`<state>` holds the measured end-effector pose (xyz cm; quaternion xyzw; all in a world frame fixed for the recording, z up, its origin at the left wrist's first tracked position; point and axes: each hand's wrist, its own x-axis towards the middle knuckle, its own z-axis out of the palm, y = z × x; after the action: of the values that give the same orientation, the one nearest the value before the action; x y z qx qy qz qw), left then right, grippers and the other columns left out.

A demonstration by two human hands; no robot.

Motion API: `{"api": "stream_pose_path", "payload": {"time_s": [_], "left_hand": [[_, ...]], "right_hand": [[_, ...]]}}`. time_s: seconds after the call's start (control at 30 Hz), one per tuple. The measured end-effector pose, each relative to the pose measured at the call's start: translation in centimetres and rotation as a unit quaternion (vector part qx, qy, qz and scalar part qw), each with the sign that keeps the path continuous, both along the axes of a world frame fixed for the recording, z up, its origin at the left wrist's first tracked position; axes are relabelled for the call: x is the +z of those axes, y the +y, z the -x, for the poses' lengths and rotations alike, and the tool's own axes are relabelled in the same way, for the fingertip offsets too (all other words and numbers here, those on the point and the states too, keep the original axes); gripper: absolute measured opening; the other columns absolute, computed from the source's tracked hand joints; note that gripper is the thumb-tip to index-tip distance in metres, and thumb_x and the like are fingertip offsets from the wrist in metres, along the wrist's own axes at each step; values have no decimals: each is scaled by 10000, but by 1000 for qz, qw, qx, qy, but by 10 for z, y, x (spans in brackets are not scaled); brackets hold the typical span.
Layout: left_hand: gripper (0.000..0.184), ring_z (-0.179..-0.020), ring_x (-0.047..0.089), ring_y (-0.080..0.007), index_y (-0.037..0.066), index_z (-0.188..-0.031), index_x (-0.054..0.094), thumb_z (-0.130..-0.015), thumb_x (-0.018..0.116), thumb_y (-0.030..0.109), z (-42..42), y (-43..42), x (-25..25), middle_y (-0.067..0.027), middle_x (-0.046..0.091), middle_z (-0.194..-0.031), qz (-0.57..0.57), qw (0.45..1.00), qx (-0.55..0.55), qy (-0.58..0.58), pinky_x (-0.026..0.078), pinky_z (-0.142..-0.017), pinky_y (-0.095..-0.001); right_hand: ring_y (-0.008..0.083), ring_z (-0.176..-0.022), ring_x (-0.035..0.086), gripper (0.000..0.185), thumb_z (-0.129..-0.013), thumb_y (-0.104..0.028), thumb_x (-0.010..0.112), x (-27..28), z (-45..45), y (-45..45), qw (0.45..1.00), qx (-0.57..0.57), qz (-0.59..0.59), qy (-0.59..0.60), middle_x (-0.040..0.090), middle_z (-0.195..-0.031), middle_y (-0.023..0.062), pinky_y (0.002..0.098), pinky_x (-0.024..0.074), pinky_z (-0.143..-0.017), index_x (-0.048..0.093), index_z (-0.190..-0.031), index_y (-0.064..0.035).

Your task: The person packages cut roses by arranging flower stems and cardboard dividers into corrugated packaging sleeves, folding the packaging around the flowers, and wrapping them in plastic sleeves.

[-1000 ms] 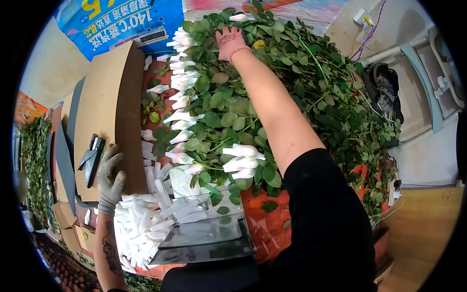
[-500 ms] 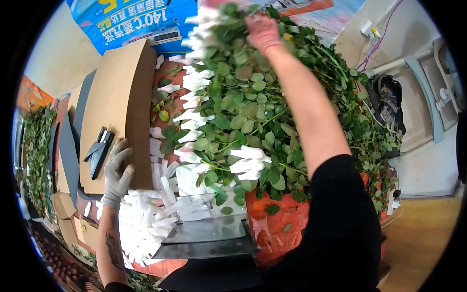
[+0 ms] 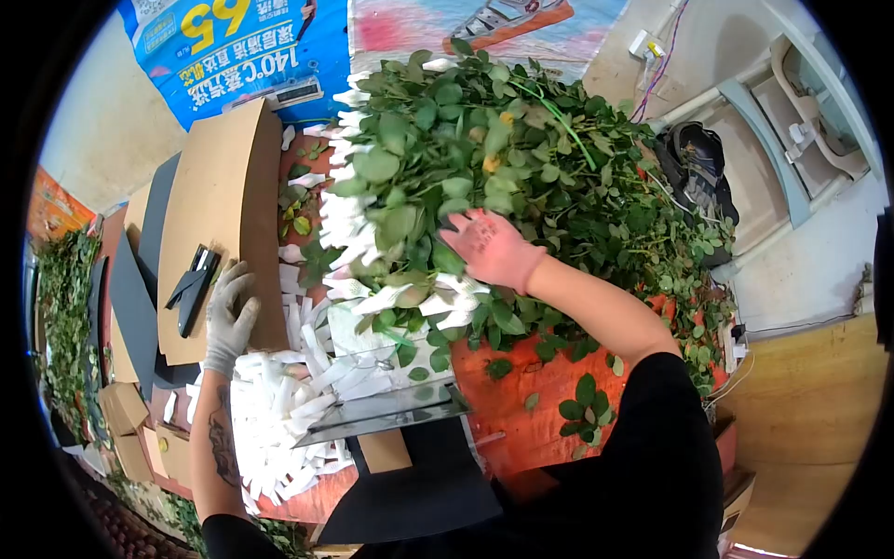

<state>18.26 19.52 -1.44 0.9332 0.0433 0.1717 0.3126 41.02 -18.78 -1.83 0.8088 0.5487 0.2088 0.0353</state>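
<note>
My left hand (image 3: 229, 319), in a whitish glove, rests on the edge of a cardboard box (image 3: 209, 168), thumb apart from the fingers. Just beside it on the cardboard lies a black stapler (image 3: 194, 289). My right hand (image 3: 491, 250), in a pink glove, reaches over a heap of leafy rose stems (image 3: 559, 196). Its fingers look spread and touch the leaves; the fingertips are partly hidden among them. White mesh-sleeved flower heads (image 3: 345, 228) line the left side of the heap, and a few more (image 3: 452, 298) lie below my right hand.
Many white foam sleeves (image 3: 279, 401) are piled near my left forearm. A clear plastic stand (image 3: 382, 415) is close to my body. A leafy sprig (image 3: 587, 410) lies on the red tabletop (image 3: 512, 401). A shoe (image 3: 697, 163) is at the right, beside a pale chair (image 3: 754, 112).
My right hand has come from the far end of the heap toward me, and leaves and flower heads have shifted nearer. My left hand stays on the cardboard. The camera view has shifted.
</note>
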Motion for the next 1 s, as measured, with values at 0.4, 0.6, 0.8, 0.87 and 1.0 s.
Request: {"api": "stream_pose_path", "payload": {"time_s": [0.4,0.6,0.8,0.87,1.0], "left_hand": [[385,-1259,415,-355,5,-1074,611,-747,618,208,-2,1,-2,-185,526,-1260,-28,1000,11,2,319,-1049,-414],[391,-1256,412,-361,4,-1074,611,-744,619,213,-3,0,-1,-186,524,-1258,-43,999,9,4,318,-1050,-411],[419,-1257,413,-345,3,-1108,598,-763,620,240,0,3,5,-180,526,-1262,-6,1000,0,-4,324,-1046,-401],[424,-1252,422,-341,5,-1114,596,-765,620,243,1,7,5,-182,536,-1249,15,1000,6,-1,325,-1045,-398],[383,-1112,537,-329,5,-1113,595,-775,607,183,-18,-21,44,-172,597,-1138,1,998,20,-66,403,-965,-384]], "right_hand": [[284,-1171,483,653,-728,-288,678,107,-107,48,983,17,-54,174,518,-1249,144,351,372,-1009,438,-1298,-77],[347,-1287,359,885,-718,-351,666,48,-91,126,943,-126,269,149,368,-1396,195,421,262,-1089,242,-1417,-10],[309,-1176,489,449,-722,-245,567,56,-102,105,979,-120,125,105,591,-1150,165,408,291,-1064,574,-1122,-41],[306,-1097,532,269,-699,-205,579,89,-108,79,981,-114,-66,146,626,-1051,175,360,351,-1008,644,-897,-35],[382,-938,567,258,-695,-166,610,149,-112,35,912,-184,-295,216,634,-929,198,419,459,-811,628,-886,6]]}}
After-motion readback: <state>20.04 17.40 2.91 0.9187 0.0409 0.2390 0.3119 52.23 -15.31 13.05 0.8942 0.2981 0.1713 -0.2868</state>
